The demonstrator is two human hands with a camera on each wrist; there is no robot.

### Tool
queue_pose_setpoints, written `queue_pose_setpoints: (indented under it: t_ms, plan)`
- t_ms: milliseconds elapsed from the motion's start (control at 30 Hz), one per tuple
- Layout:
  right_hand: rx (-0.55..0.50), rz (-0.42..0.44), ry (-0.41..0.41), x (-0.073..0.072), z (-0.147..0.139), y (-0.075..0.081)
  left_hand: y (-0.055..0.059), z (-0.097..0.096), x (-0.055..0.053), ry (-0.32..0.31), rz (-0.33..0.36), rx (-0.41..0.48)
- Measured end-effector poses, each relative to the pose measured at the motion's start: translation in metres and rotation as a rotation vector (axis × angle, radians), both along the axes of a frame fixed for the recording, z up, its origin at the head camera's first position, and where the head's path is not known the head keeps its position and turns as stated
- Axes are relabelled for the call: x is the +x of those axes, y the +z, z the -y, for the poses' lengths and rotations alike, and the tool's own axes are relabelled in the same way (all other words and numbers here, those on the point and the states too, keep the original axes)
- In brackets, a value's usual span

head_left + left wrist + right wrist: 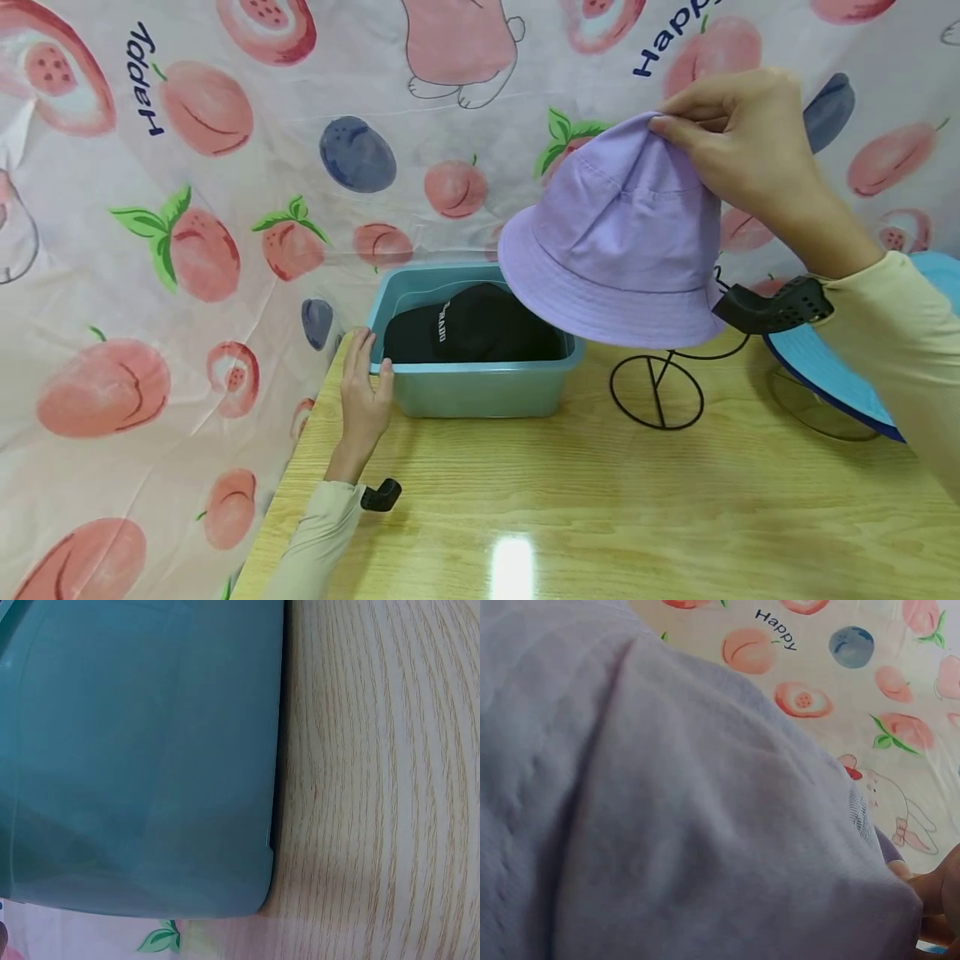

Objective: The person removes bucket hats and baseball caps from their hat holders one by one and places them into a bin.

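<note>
A lilac bucket hat hangs in the air, brim down, in the head view. My right hand pinches its crown top between thumb and fingers. The hat's fabric fills most of the right wrist view. At the left front corner of a teal plastic bin, my left hand rests with fairly straight fingers along the side and the thumb at the front rim. Inside the bin lies a black cap with white lettering. The left wrist view shows the bin's wall up close.
Behind and below the hat stands a black wire stand, its upper part hidden. A bright blue hat with a dark edge is at the right, partly behind my right arm. The wooden table meets a fruit-print cloth at the back and left.
</note>
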State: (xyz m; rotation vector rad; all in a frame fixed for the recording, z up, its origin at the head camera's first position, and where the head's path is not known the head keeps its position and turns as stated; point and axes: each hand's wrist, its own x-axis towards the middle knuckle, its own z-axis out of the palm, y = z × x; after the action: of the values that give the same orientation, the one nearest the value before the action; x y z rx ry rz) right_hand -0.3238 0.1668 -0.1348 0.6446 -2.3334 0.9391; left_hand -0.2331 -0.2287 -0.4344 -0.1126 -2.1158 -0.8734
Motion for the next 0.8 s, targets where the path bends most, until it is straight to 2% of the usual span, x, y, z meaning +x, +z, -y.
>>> queue_pose_setpoints:
  t_ms: [167,367,600,800]
  plan:
    - [0.018,-0.027,0.031,-0.002,0.016,-0.002,0.001,0.001,0.0,-0.001,0.008,-0.004]
    - [0.025,-0.019,0.088,-0.004,0.033,-0.006,0.001,0.002,-0.001,0.003,0.005,-0.017]
    - [-0.008,0.034,0.207,-0.012,0.053,-0.016,0.0,0.003,-0.003,0.001,-0.005,-0.024]
    - [-0.02,0.082,0.271,-0.019,0.069,-0.025,-0.001,0.003,-0.003,0.006,-0.006,-0.023]
